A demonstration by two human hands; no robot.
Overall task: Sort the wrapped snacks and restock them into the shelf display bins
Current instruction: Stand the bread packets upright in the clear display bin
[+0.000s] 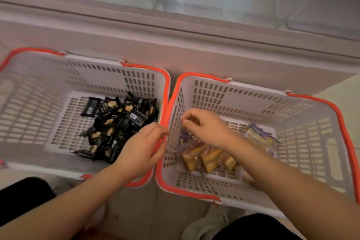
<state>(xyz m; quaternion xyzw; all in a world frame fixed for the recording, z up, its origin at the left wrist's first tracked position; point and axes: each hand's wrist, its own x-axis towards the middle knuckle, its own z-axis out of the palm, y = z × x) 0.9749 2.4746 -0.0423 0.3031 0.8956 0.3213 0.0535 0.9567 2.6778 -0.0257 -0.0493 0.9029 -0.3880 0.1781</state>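
Two white slotted baskets with orange rims stand side by side on the floor. The left basket (39, 107) holds a heap of black-wrapped snacks (116, 122). The right basket (303, 122) holds clear and purple-wrapped snacks (208, 159) with yellow-brown pieces inside. My left hand (142, 148) hovers over the left basket's right edge, fingers loosely curled, with nothing visible in it. My right hand (206, 126) is inside the right basket near its left wall, fingers pinched together; whether they hold a small snack is unclear.
A long pale chest cabinet (194, 48) with a glass top runs behind both baskets. My knees in dark trousers show at the bottom corners. A white sock (206, 224) is on the tiled floor between them.
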